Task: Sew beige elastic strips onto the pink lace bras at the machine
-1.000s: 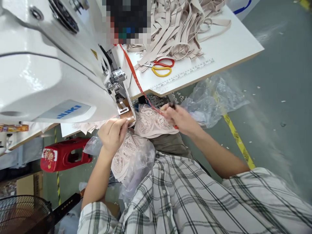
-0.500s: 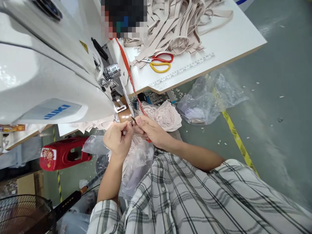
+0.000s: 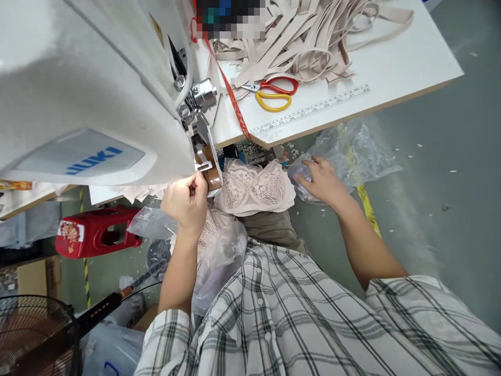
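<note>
My left hand [image 3: 185, 202] is closed, fingertips pinched together right beside the needle area of a white sewing machine [image 3: 117, 94]. Whatever those fingers hold is hidden. My right hand [image 3: 324, 181] is stretched out to the right with fingers apart and nothing visible in it, above a clear plastic bag [image 3: 360, 149]. Between the hands, a pale pink lace bra [image 3: 256, 190] lies over my lap. The machine's brown curved bed [image 3: 210, 175] and metal presser parts are just above my left fingertips. A red ribbon [image 3: 230, 91] hangs down over the table edge.
On the white table [image 3: 410, 57] are red-and-yellow scissors [image 3: 276, 102], a clear ruler [image 3: 313, 110] and a heap of beige straps [image 3: 297, 39]. A red plastic stool [image 3: 97, 230] and a fan [image 3: 37, 334] stand at left. More bagged lace pieces [image 3: 219, 256] lie against my lap.
My right hand has left my left hand, let go of a small dark tool and swung right, opening. The lace bra shows more fully. My left hand stays at the machine.
</note>
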Tool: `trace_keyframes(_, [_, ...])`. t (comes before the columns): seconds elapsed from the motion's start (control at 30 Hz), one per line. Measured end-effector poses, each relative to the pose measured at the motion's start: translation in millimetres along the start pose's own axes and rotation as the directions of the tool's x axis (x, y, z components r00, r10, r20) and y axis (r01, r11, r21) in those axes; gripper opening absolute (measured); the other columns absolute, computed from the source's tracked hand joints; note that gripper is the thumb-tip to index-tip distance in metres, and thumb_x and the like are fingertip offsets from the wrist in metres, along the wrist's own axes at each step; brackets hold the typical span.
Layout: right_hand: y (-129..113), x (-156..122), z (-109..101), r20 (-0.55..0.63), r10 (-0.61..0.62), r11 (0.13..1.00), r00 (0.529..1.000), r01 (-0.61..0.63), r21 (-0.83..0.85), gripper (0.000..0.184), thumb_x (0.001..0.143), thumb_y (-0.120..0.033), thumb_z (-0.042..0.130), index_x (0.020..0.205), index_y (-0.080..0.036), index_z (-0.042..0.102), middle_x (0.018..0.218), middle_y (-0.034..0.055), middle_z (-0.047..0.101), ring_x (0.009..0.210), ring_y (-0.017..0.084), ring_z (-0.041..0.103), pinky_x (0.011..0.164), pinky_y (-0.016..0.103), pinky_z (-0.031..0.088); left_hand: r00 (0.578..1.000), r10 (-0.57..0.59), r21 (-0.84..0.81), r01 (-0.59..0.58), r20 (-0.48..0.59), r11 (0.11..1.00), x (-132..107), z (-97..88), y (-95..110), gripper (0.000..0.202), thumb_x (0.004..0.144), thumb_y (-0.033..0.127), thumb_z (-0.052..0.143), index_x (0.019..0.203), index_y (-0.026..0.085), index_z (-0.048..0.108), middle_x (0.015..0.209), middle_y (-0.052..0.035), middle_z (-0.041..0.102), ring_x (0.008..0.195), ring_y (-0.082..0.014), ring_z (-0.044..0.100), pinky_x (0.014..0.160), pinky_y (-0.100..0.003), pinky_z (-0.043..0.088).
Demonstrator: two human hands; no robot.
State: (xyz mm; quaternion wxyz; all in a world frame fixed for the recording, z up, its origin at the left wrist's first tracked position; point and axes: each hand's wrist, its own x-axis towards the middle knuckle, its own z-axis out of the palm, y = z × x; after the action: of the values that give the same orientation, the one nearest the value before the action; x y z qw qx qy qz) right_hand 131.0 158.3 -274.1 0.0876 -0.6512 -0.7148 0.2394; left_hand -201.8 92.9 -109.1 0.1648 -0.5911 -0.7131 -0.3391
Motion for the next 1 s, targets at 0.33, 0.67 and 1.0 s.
trace_keyframes(0.33, [-19.7, 4.2, -1.7, 0.006, -0.078, 0.992, 0.997, 0.077, 0.099, 0.058, 0.093, -0.046, 0.053, 0.141, -0.014, 0.056, 0.155, 0.0244, 0.042, 0.148, 0.040, 0.039, 0.120, 0.058, 0.034, 0.999, -0.042, 0.014, 0.043, -0.012, 0.999, 0.0, 1.7, 4.4, 0.040, 0.097, 0.034, 0.058, 0.060, 0.019, 0.060, 0.055, 0.0012, 0.046, 0.060, -0.0132, 0.043, 0.062, -0.030, 0.028])
trace_keyframes(0.67, [-64.3, 0.5, -13.0, -0.054, -0.156, 0.921, 0.986, 0.165, 0.353, 0.043, 0.092, -0.042, 0.056, 0.127, -0.017, 0.063, 0.132, 0.0189, 0.058, 0.118, 0.033, 0.062, 0.099, 0.051, 0.054, 0.997, -0.065, 0.047, 0.064, 0.037, 0.997, 1.4, -1.1, 5.9, 0.042, 0.098, 0.039, 0.056, 0.062, 0.019, 0.063, 0.057, -0.0002, 0.049, 0.063, -0.0150, 0.044, 0.063, -0.032, 0.027])
trace_keyframes(1.0, [-154.0, -10.3, -50.0, -0.252, -0.520, 0.672, 0.816, 0.573, 0.469, 0.025, 0.098, -0.035, 0.057, 0.117, -0.022, 0.064, 0.119, 0.0114, 0.064, 0.106, 0.025, 0.061, 0.092, 0.042, 0.053, 0.996, -0.057, 0.060, 0.053, 0.069, 0.997, 2.8, -2.9, 7.2, 0.044, 0.097, 0.035, 0.057, 0.056, 0.019, 0.055, 0.054, 0.0012, 0.043, 0.059, -0.0141, 0.039, 0.062, -0.032, 0.025])
